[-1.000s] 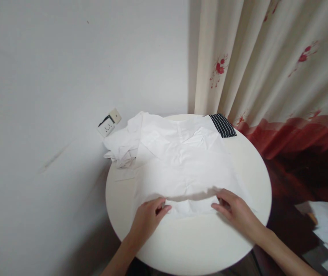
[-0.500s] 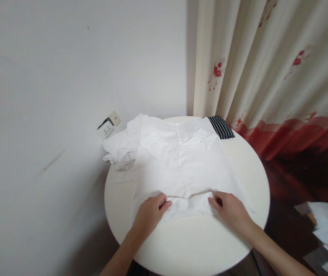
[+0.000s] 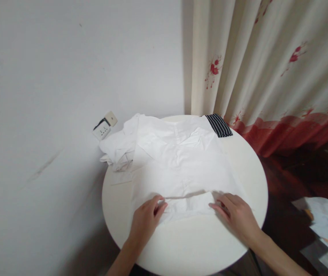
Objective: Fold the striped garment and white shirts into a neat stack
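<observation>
A white shirt (image 3: 181, 165) lies spread on a round white table (image 3: 198, 241), its near hem folded over into a narrow band. A dark striped sleeve cuff (image 3: 219, 125) shows at the shirt's far right corner. My left hand (image 3: 146, 218) rests on the left end of the folded hem, fingers curled and pinching the cloth. My right hand (image 3: 234, 214) lies on the right end of the hem, fingers pressed together onto the fabric. The other sleeve is bunched up at the far left edge of the table.
A plain wall with a wall socket (image 3: 104, 126) stands behind the table on the left. A cream curtain (image 3: 267, 65) with red flowers hangs behind on the right. White papers (image 3: 327, 226) lie on the dark floor at the lower right.
The folded near hem has been flattened lower onto the shirt, and both hands have shifted slightly on it. The view has drifted a little.
</observation>
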